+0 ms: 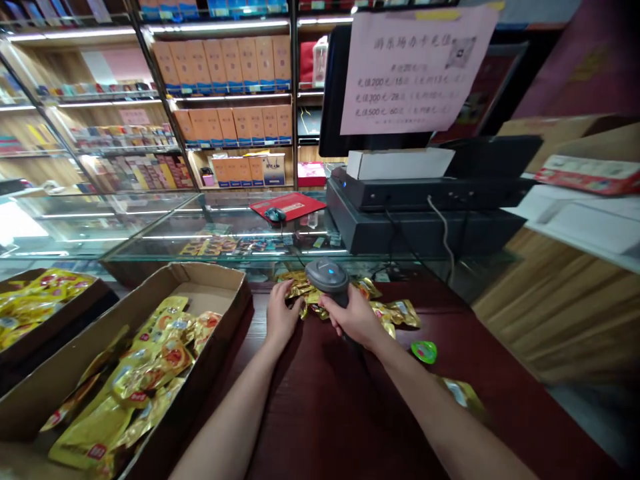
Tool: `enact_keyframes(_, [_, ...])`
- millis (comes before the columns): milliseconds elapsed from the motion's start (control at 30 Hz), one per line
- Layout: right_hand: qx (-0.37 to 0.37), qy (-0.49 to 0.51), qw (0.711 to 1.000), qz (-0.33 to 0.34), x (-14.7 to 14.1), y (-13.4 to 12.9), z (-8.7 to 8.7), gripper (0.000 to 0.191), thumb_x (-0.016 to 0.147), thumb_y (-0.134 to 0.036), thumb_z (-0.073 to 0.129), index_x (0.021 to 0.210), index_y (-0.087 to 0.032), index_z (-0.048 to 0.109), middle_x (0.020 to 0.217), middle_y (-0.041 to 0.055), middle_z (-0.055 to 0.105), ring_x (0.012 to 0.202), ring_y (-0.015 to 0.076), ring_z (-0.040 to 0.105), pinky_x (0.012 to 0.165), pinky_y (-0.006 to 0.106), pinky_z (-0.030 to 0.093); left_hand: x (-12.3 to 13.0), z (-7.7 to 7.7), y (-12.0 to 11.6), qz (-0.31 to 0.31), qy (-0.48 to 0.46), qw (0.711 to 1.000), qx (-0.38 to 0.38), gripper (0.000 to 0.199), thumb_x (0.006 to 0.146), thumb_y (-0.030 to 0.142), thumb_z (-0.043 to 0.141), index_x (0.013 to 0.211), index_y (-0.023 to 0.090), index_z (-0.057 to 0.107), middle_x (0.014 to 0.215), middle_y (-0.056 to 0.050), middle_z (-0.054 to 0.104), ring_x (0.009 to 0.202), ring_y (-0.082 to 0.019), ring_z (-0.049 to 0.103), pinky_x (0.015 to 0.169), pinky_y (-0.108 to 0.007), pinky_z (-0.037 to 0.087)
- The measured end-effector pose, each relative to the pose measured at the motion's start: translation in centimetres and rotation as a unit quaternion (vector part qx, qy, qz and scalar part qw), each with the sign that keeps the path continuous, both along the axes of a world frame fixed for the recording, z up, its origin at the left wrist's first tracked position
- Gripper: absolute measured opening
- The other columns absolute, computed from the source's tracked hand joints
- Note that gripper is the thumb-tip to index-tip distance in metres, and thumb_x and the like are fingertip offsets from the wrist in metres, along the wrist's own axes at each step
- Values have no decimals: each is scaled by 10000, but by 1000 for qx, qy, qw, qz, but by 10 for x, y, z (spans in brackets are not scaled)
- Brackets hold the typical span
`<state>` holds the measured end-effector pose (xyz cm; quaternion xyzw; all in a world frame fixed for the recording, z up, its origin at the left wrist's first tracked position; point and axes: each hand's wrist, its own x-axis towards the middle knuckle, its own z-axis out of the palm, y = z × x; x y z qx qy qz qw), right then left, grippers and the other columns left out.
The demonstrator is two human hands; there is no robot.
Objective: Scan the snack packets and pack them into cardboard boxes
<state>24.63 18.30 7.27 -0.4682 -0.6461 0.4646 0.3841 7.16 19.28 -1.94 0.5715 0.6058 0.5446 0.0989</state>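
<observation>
My right hand (361,316) is wrapped round the handle of a dark grey barcode scanner (327,275), whose head points away from me and shows a small blue light. Beneath and around the scanner lies a pile of gold snack packets (315,310) on the dark red counter (320,400). At the left edge of that pile rests my left hand (284,312), fingers apart and curved beside the packets. It does not appear to grip any of them. A few more gold packets (400,313) lie to the right of my right hand.
Left of my arm stands a cardboard box (220,277) of gold packets, with another box (100,293) beyond it. A green packet (424,351) lies on the right. Behind are a glass counter (165,227), a mouse (275,214) and a black cash-register unit (400,227).
</observation>
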Motion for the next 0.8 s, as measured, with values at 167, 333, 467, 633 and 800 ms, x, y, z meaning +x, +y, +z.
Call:
enact_keyframes(167, [3, -17, 1000, -1, -1, 2, -7, 159, 832, -355, 613, 875, -227, 528, 444, -96, 512, 308, 115, 481, 333, 213, 387, -1, -7, -1, -75, 120, 988, -64, 453, 944, 241, 534, 1395, 200, 537, 1442, -135, 560, 1349, -265, 503, 1139, -454, 381])
enact_keyframes(333, [11, -32, 999, 3, -3, 1, -8, 157, 844, -360, 613, 889, -231, 535, 440, -95, 509, 309, 118, 480, 342, 216, 387, 3, 15, -13, -17, 251, 955, -160, 475, 952, 265, 505, 1421, 190, 520, 1379, -145, 599, 1246, -301, 554, 1023, -458, 440])
enact_keyframes(467, [5, -37, 999, 20, -5, 0, -11, 152, 857, -367, 607, 880, -228, 549, 456, -81, 521, 320, 121, 489, 351, 221, 390, 0, 30, -23, 24, 293, 933, -209, 440, 907, 269, 566, 1330, 155, 606, 1178, -167, 677, 1105, -315, 612, 937, -429, 459])
enact_keyframes(633, [7, -32, 999, 28, -8, -6, -9, 167, 859, -375, 611, 887, -222, 549, 447, -78, 511, 325, 126, 493, 358, 225, 388, -24, 38, -32, 37, 60, 976, -206, 265, 847, 254, 646, 1082, 185, 744, 997, -121, 752, 932, -253, 695, 850, -332, 487])
enact_keyframes(800, [22, -40, 998, 45, -14, -17, -6, 180, 850, -369, 614, 943, -224, 564, 459, -77, 526, 332, 134, 498, 365, 233, 402, -50, 42, -47, -60, -384, 909, -153, 317, 753, 294, 776, 1038, 160, 746, 999, -91, 776, 812, -184, 713, 732, -266, 535])
